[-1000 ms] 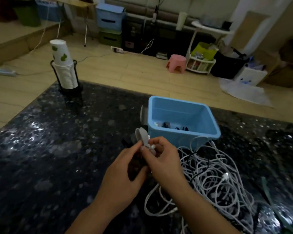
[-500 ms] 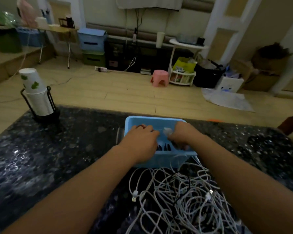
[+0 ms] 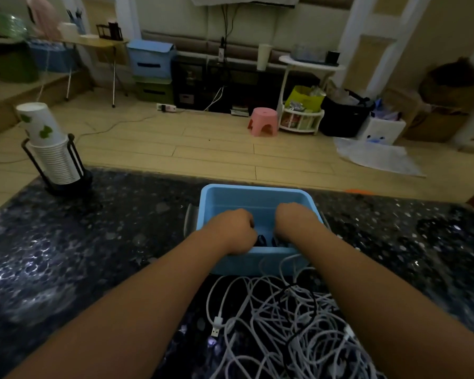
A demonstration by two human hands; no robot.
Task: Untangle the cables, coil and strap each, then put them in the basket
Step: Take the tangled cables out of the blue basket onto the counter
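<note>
**Both hands down in the blue basket**

The person leans over a dark speckled stone countertop [image 3: 99, 258], both forearms stretched out ahead and both hands sunk into the light blue plastic basket [image 3: 257, 194] that sits near the far edge. The left hand [image 3: 231, 231] is inside at the near-left corner, knuckles up and fingers curled downward; the right hand [image 3: 294, 221] is inside on the right, turned the same way. Their fingertips are hidden below the rim, so I cannot tell whether either hand is clamped on something or has let go. Between the two hands a few small dark items [image 3: 266, 240] show on the basket floor — too dim to name.

Just in front of the basket, between the forearms, lies the tangled heap of white cables [image 3: 279, 324], with a thin black cable [image 3: 293, 310] looped through it. One white USB plug [image 3: 216, 326] sticks out at the heap's left side, lying on the stone.

At the counter's far-left corner stands a black wire holder with a stack of paper cups [image 3: 48, 149] — the top cup has green leaf prints. Beyond on the wood floor, a pink stool [image 3: 263, 121].
</note>
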